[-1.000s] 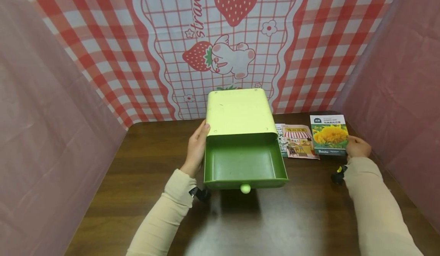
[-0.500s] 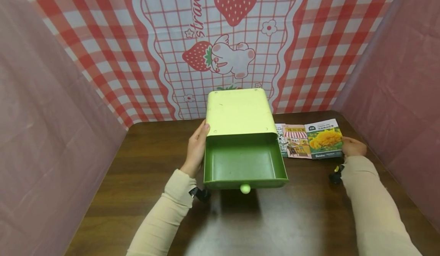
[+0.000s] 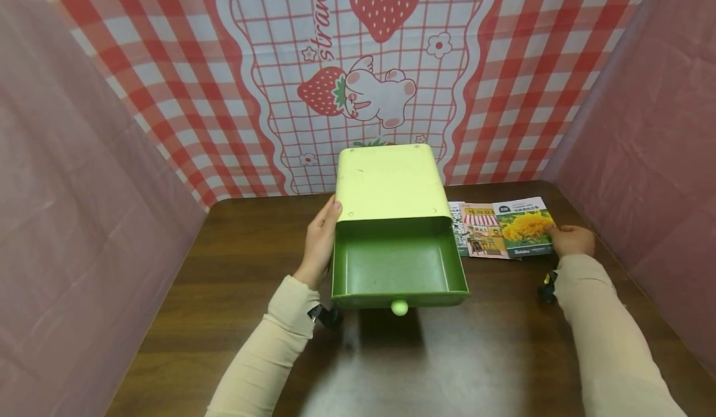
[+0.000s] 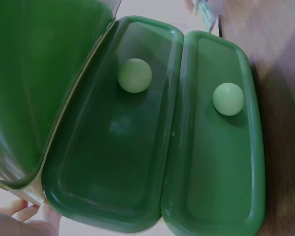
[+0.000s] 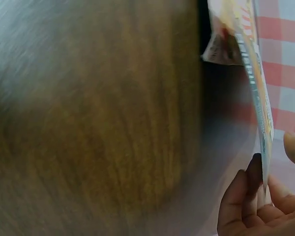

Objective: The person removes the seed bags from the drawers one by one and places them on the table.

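Observation:
A pale yellow-green box with drawers (image 3: 391,184) stands mid-table. Its upper green drawer (image 3: 394,265) is pulled out and nothing lies inside. In the left wrist view two dark green drawer fronts show, each with a round pale knob (image 4: 135,75). My left hand (image 3: 320,240) rests against the box's left side, thumb by the front corner. At the right, my right hand (image 3: 573,241) pinches the right edge of a seed packet (image 3: 524,227) with a yellow flower on it. That packet overlaps a packet with a striped-awning shop picture (image 3: 483,230).
Another packet with a black-and-white pattern (image 3: 458,224) is partly hidden behind the box. All stand on a dark wooden table (image 3: 240,317). A red-checked strawberry cloth (image 3: 268,94) hangs at the back, with pink cloths (image 3: 632,137) at both sides.
My right hand has moved the flower seed packet left and slightly down, so it now overlaps the shop-picture packet. The left hand and the box have stayed still.

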The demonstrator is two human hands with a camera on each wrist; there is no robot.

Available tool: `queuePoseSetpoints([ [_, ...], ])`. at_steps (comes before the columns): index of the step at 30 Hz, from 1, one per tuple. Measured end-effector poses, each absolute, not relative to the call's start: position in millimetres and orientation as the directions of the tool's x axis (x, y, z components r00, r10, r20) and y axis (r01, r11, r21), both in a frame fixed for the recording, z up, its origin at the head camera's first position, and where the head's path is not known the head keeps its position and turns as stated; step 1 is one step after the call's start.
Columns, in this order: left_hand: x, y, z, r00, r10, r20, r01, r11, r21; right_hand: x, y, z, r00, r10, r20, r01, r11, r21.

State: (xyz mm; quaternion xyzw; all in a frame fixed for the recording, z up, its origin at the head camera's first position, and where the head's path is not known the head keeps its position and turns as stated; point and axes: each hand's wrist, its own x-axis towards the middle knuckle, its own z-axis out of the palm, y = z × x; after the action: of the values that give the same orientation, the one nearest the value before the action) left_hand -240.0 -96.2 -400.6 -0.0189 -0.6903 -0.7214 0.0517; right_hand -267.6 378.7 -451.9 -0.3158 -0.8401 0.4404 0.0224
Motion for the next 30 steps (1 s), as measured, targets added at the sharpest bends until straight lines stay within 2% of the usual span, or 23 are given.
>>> queuePoseSetpoints([
  [7,-241,-97,-400,-0.995,-0.030,0.090,0.092,-0.056,0.994,-268,380,-458,-0.853,0.460,-0.248,0.497,0.567,-0.656],
  [12,-227,-95,-380,-0.997,-0.019,0.068,0.069,-0.046,0.997,-265,376,-456,-0.881,0.407,-0.241,0.466,0.663,-0.586],
  [14,-224,-95,-375,-0.998,-0.019,0.058,0.058,-0.038,0.998,-267,377,-459,-0.882,0.405,-0.241,0.468,0.690,-0.552],
  [22,-243,-97,-399,-0.998,-0.038,0.053,0.054,-0.041,0.998,-278,383,-472,-0.886,0.405,-0.228,0.464,0.769,-0.440],
  [30,-241,-98,-400,-0.996,-0.047,0.069,0.070,-0.032,0.997,-280,378,-473,-0.858,0.441,-0.263,0.513,0.760,-0.400],
])
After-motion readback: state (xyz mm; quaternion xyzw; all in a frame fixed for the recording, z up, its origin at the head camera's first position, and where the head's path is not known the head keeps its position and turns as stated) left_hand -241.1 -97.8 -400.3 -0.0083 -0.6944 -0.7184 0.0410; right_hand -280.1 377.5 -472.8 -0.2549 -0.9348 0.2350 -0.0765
